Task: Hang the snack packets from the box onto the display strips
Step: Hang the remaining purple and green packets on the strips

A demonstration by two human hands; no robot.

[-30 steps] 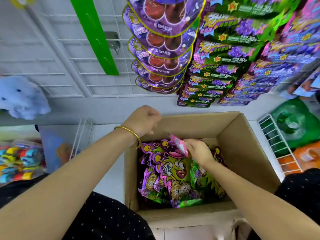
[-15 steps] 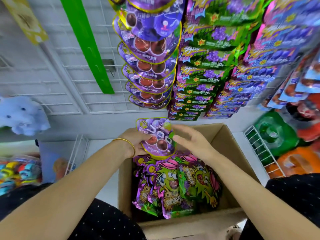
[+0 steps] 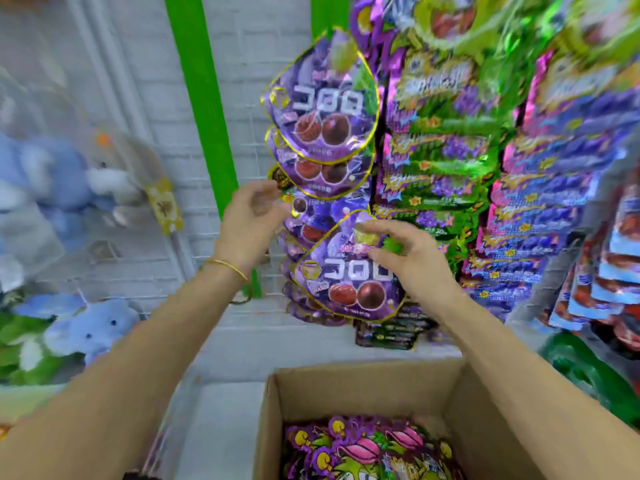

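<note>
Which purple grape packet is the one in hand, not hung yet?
The lowest, frontmost packet: the right hand pinches its top, and it overlaps the hung packets stacked up the strip behind it.

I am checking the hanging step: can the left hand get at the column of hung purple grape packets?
Probably yes. The left hand is up beside the column of hung grape packets, with nothing between them; the right hand pinches the loose grape packet lower down.

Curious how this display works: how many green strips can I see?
2. One green strip runs down left of the purple packets; a second green strip shows at the top edge, above them. Others may hide behind hanging packets.
</note>
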